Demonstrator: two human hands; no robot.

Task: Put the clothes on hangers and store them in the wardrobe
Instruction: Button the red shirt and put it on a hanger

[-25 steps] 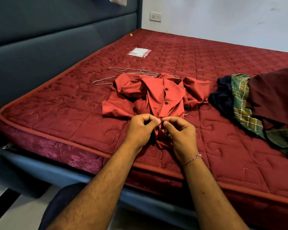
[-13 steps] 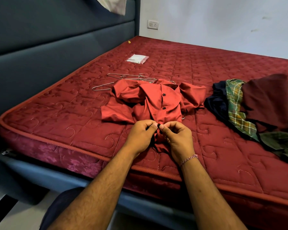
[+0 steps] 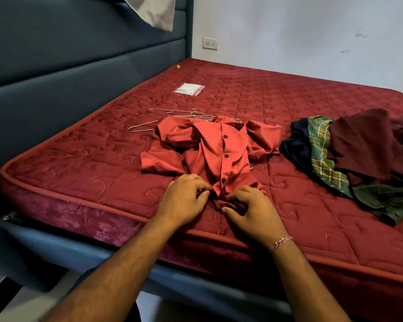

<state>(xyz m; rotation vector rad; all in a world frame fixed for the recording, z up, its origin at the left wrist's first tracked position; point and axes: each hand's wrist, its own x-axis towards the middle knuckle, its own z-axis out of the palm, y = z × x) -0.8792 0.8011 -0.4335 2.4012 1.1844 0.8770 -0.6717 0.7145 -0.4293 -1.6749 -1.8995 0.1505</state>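
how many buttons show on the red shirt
3 dark buttons on the red shirt placket: top, middle, lowest just above the hands. More may hide under them.

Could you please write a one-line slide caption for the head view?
Both hands, left hand and right hand, grip the hem of a crumpled red buttoned shirt on a maroon quilted mattress, near thin metal wire hangers.

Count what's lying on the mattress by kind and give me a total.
Red shirt: 1
Pile of other clothes, lumped together, pieces not separable: 1
Wire hangers, overlapping, at least: 2
Small plastic packet: 1
Tiny yellow object: 1
Total: at least 6
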